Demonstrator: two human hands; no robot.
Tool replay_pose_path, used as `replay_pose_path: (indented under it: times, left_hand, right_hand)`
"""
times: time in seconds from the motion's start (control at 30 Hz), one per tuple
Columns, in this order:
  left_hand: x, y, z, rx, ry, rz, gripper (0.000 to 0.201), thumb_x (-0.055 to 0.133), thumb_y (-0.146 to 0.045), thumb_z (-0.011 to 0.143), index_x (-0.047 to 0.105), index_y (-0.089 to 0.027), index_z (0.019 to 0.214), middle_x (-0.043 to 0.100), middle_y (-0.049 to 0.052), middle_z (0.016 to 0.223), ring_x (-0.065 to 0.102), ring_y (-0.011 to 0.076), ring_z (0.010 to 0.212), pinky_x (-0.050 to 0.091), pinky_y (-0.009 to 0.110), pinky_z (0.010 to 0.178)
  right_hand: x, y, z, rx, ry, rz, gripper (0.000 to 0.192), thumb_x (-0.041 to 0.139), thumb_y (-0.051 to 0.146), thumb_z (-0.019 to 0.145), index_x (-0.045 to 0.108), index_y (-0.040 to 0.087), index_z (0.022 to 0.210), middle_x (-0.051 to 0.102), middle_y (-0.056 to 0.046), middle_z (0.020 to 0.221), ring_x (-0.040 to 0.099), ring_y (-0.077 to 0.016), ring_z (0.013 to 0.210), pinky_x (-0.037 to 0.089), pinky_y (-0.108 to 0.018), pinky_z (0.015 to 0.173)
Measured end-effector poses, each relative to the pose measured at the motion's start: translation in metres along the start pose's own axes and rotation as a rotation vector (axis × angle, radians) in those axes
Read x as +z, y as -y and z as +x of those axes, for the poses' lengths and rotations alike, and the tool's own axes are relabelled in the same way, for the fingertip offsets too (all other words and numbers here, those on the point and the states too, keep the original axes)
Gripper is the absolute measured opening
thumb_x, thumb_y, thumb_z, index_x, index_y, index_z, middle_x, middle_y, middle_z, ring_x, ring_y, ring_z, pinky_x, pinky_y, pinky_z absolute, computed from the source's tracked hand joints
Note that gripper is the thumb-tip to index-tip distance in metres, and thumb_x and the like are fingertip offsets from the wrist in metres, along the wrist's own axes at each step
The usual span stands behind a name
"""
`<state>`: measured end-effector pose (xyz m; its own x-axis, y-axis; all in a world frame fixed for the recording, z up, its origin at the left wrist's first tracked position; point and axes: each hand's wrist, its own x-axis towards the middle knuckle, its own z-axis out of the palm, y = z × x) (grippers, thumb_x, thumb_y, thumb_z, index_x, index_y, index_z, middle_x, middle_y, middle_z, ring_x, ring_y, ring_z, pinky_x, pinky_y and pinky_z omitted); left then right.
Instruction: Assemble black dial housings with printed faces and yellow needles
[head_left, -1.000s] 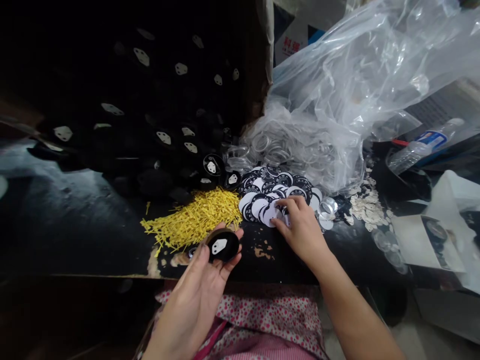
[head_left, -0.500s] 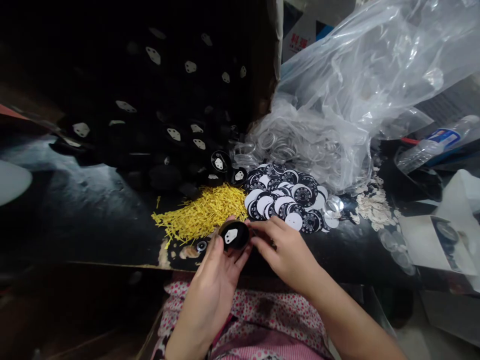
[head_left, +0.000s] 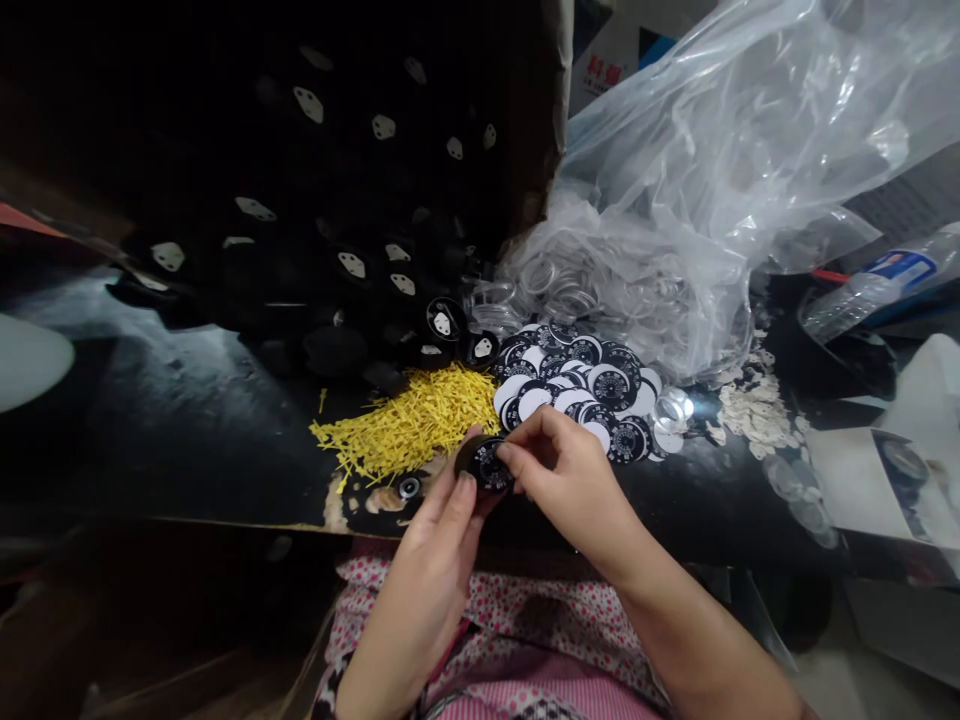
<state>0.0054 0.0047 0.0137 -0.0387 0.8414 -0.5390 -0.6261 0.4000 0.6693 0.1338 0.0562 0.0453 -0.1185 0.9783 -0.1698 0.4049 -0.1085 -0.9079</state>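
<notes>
While the heap of round black parts (head_left: 444, 320) fills the left rear of the bench (head_left: 187, 450), the pile of yellow slips (head_left: 405, 420) lies in front of it, with a small ring-shaped part (head_left: 409, 488) just beside the pile. Next to the right, the left hand (head_left: 439, 530) has its fingers closed around a black housing (head_left: 465, 458), thumb at the near rim, held up near the front edge of the bench. A printed dial disc (head_left: 491, 465) lies over the mouth of this housing; whether it is fully seated cannot be told. The right hand (head_left: 574, 485) pinches the disc at its right side between thumb and forefinger.

The step in hand appears to be fitting disc to housing. For a good result, support the housing firmly without covering its rim, handle the disc by its edge to protect the print, align it evenly all round, and press lightly to avoid creasing.

Further right, loose dial discs (head_left: 577, 390) overlap, some white side up; clear rings (head_left: 562, 285) lie behind them, and thin pale plates (head_left: 757, 410) lie beyond
</notes>
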Motion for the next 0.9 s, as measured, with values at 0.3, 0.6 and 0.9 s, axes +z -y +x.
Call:
replay_pose_path:
  times: [0.3,0.6,0.9]
  left_hand:
    - [-0.013,0.007,0.005,0.028,0.093,0.062,0.034,0.069,-0.038,0.086,0.069,-0.033,0.120,0.063,0.000,0.136,0.052,0.0244,0.132,0.050,0.031,0.103]
    - [-0.025,0.013,0.001,0.058,0.157,0.338,0.037,0.070,-0.032,0.084,0.066,-0.030,0.120,0.067,0.001,0.130,0.057,0.0220,0.126,0.045,0.033,0.107]
    - [-0.055,-0.002,-0.007,0.053,-0.099,0.233,0.039,0.074,-0.032,0.080,0.064,-0.028,0.118,0.072,0.002,0.119,0.066,0.0206,0.111,0.049,0.031,0.101]
  right_hand:
    - [-0.002,-0.006,-0.002,0.160,0.092,0.198,0.020,0.061,0.032,0.086,0.045,0.022,0.077,0.058,0.005,0.065,0.062,-0.0118,0.052,0.048,-0.025,0.052]
    - [-0.005,-0.012,-0.017,0.008,0.155,-0.096,0.012,0.059,0.021,0.083,0.052,0.021,0.093,0.056,0.004,0.076,0.054,-0.0119,0.066,0.043,-0.025,0.060]
    - [0.008,-0.003,0.004,-0.242,0.207,-0.686,0.014,0.051,0.020,0.092,0.064,0.017,0.090,0.069,-0.007,0.092,0.063,-0.0215,0.087,0.044,-0.037,0.080]
